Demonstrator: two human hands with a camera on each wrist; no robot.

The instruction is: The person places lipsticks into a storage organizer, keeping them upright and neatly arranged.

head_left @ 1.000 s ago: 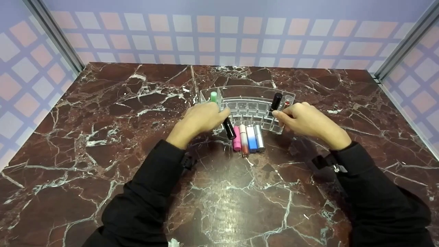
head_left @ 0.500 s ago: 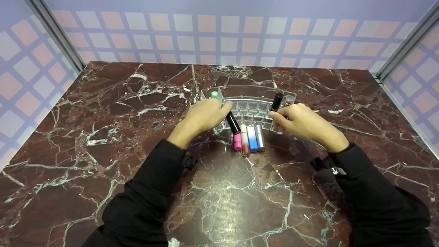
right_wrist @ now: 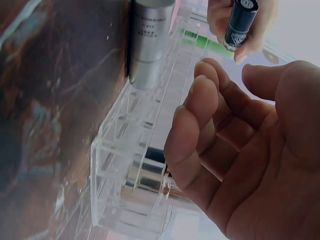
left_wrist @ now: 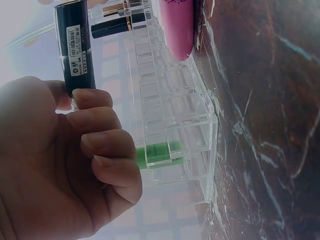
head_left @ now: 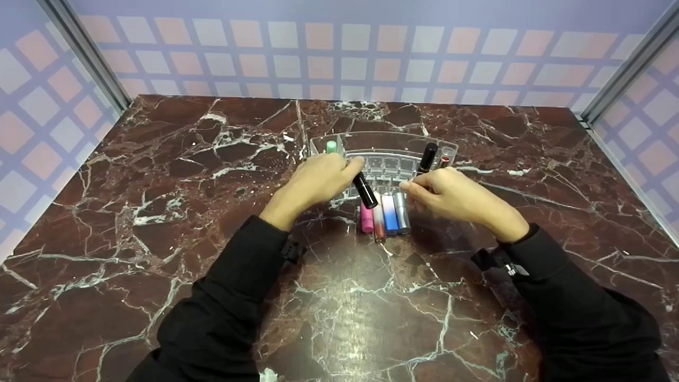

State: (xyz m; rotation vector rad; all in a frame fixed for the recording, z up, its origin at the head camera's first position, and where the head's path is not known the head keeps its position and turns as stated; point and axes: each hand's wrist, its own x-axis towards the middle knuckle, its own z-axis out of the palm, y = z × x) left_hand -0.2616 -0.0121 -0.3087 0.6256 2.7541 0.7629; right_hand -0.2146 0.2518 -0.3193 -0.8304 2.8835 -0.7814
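Left hand point(head_left: 324, 178) pinches a black tube point(head_left: 366, 192); right hand point(head_left: 451, 196) shows loosely curved fingers, with a silver tube point(head_left: 402, 215) near them.

Polished, smooth and stone-like at the tabletop point(head_left: 339, 318), with a glossy streak of reflected light down the middle. Clear, rigid plastic at the organizer point(left_wrist: 209, 130), smooth-walled, with shiny edges. Smooth and glossy at the black tube point(head_left: 364, 191), plastic in look, with a flat, paper-like printed label point(left_wrist: 76, 50). Metallic in look at the silver tube point(right_wrist: 149, 45), satin rather than mirror-bright, marked with fine dark print. Smooth plastic in look at the pink tube point(left_wrist: 178, 30), softly glossy. Matt, creased black cloth at the sleeves point(head_left: 238, 270). Flat, smooth and printed at the wall panels point(head_left: 360, 10), low in sheen. Grey metal in look at the corner posts point(head_left: 87, 55).
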